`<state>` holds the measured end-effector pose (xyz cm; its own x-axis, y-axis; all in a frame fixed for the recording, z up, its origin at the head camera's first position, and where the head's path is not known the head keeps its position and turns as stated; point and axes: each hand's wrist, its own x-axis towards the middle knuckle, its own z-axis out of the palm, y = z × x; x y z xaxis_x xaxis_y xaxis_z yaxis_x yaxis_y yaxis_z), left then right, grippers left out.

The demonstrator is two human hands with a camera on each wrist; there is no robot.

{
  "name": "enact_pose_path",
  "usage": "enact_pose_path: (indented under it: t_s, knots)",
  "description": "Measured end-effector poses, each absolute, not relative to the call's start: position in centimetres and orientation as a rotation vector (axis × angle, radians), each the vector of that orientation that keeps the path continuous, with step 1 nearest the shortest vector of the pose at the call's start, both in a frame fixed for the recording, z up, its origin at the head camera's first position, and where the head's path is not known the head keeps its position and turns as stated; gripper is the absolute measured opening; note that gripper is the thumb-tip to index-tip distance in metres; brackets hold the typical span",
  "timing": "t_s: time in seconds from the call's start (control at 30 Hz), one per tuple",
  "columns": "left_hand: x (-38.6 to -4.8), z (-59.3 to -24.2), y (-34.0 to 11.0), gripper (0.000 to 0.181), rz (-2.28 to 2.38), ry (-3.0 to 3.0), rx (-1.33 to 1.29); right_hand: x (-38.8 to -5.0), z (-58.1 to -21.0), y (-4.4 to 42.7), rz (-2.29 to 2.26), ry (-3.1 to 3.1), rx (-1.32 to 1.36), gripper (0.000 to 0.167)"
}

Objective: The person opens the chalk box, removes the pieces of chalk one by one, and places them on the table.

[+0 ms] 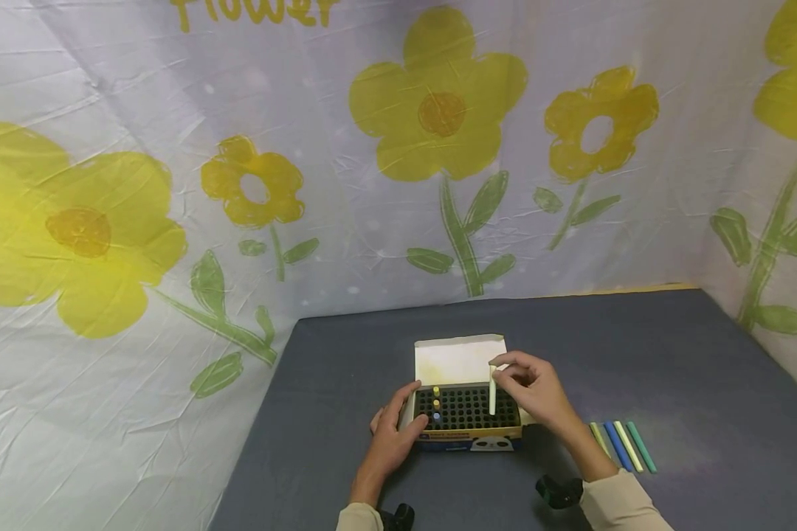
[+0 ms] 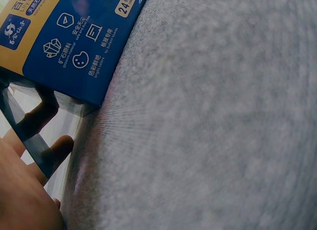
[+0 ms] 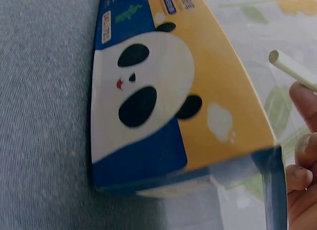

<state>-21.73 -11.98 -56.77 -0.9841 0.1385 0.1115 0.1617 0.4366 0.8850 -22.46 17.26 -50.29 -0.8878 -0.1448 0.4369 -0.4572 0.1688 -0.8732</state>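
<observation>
L hand (image 1: 393,431) partly hidden: some fingers tucked past the box's L end, exact contact there hard to see; in L wrist view it's cut off at the frame edge, partly behind a clear/blue flap. R hand (image 1: 534,387) cut off in R wrist view, only some fingers showing. Hole depth & what's inside: too dark/small to tell. Box cropped in both wrist views.

Pose: L forearm up from btm, wrist low, thumb on front L corner of chalk box (image 1: 468,435), index at back L corner, grasping that end. R forearm angles in from lower R, hand over box's R end, thumb + index pinching white chalk (image 1: 492,398) near its top; stick approx upright, lower end over the holes, clear of the box edge per R wrist view.

Box sits mid-table (image 1: 345,413), lid (image 1: 461,359) up at back, 3 sticks (image 1: 436,404) (2 yellowish, 1 blue) standing in L holes. 4 loose sticks (image 1: 624,446) near R wrist: yel-green, blue, pale yel, green.

Text: "24 colors", "gypsum material", "bright colors", Chinese chars; panda (image 3: 143,86) on front. Backdrop (image 1: 345,243) reads "Flower", top cropped.
</observation>
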Motion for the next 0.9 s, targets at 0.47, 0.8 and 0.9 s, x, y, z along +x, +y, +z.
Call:
enact_pose_path:
  t_s: [0.47,0.8,0.9]
  knots:
    - [-21.7,-56.9,-12.0,0.057,-1.644,-2.616,-0.294,-21.2,-50.6,21.8,1.77,-2.263,0.523,0.018]
    - [-21.8,-56.9,-12.0,0.056,-1.648,-2.633,-0.286,-20.0,-50.9,26.3,1.647,-2.429,0.416,0.023]
    - [-21.8,-56.8,-12.0,0.057,-1.634,-2.638,-0.27,-19.7,-50.9,27.9,1.616,-2.491,0.356,0.026]
